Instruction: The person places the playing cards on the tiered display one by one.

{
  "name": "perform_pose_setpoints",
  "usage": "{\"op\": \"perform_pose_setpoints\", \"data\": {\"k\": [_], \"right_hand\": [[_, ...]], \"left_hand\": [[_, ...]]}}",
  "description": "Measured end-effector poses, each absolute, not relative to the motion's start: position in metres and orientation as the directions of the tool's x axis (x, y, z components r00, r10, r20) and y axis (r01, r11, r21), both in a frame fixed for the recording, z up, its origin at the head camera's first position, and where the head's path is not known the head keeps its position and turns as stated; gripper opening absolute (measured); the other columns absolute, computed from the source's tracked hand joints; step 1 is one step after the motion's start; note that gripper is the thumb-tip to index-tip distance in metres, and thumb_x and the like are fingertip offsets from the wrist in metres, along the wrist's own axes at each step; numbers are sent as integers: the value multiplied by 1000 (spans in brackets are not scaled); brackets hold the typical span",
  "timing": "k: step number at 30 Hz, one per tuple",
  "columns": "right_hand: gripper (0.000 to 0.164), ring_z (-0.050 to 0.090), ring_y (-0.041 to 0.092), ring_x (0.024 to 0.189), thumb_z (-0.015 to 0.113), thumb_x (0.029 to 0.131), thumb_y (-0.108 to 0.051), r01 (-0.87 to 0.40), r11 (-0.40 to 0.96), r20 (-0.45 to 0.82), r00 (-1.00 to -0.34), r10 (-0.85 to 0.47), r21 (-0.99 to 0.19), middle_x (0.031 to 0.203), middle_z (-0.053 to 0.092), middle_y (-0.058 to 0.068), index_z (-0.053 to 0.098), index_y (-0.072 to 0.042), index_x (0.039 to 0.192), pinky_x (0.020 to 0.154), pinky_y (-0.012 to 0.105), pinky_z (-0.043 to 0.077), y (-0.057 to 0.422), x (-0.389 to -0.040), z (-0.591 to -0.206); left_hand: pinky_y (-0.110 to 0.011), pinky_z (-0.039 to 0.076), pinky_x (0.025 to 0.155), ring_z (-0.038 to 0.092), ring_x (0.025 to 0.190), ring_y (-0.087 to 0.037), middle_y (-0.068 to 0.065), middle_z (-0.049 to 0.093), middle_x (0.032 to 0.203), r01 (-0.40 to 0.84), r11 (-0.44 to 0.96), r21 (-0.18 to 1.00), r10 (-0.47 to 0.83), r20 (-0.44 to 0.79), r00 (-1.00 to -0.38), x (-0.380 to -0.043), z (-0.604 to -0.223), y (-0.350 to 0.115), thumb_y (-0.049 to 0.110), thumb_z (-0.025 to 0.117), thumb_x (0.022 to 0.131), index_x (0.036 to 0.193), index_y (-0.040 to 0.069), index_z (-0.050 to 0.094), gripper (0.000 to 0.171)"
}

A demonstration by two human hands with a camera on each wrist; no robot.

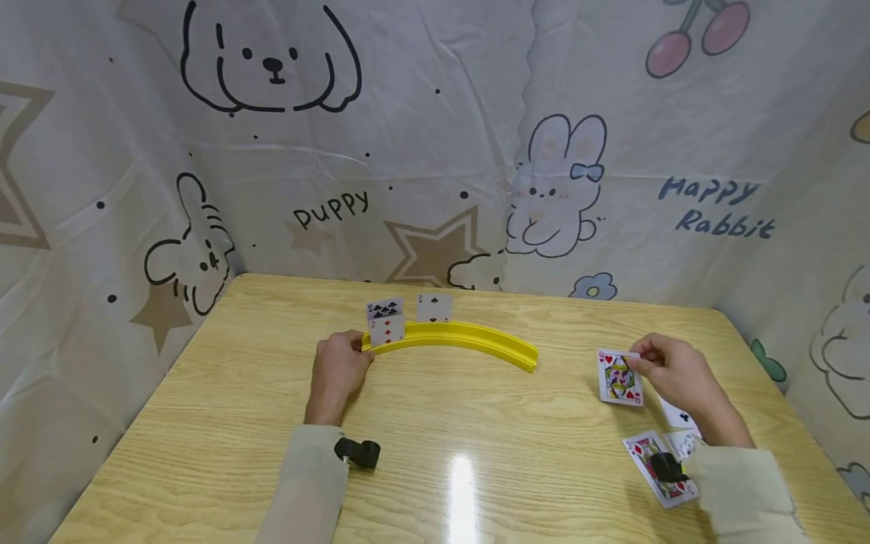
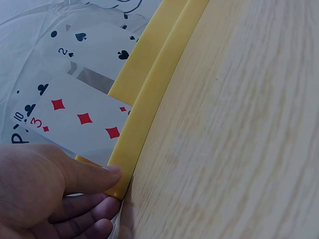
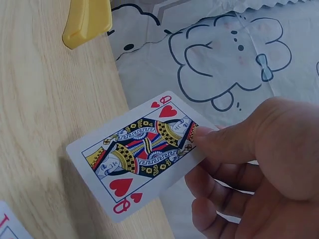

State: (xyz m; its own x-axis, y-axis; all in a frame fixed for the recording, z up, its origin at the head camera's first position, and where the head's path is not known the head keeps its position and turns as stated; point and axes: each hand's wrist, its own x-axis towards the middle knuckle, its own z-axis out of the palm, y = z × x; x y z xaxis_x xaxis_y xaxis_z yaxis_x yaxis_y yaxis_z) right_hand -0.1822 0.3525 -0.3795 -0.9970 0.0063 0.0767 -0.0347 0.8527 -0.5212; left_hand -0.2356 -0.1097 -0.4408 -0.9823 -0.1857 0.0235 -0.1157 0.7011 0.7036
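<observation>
A curved yellow card holder lies toward the back of the table. My left hand grips its left end, thumb on the front face and fingers beneath in the left wrist view. Three playing cards stand in it: the three of diamonds in front of the ten of clubs, and the two of spades to their right. Over at the right, my right hand pinches the queen of hearts by one edge between thumb and fingers. The card is held face up, raised above the tabletop.
Below my right forearm, a red diamond face card, a club card and another card lie on the wooden table, partly covered by the wrist camera and sleeve. A printed cloth hangs behind the table's back edge.
</observation>
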Motion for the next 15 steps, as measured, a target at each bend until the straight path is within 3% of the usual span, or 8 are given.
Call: {"op": "perform_pose_setpoints", "data": {"k": [15], "right_hand": [[12,54,23,77,65,98,-14,-86,833,158,-987,2,-546,84,63,7,64,-2,97,59,30,42,343,-179,-369]], "left_hand": [[-43,53,80,66,93,-26,-16,72,102,-105,705,701,-179,33,-983,-236,-442,-111,8,78,86,122,-2,69,39]]}}
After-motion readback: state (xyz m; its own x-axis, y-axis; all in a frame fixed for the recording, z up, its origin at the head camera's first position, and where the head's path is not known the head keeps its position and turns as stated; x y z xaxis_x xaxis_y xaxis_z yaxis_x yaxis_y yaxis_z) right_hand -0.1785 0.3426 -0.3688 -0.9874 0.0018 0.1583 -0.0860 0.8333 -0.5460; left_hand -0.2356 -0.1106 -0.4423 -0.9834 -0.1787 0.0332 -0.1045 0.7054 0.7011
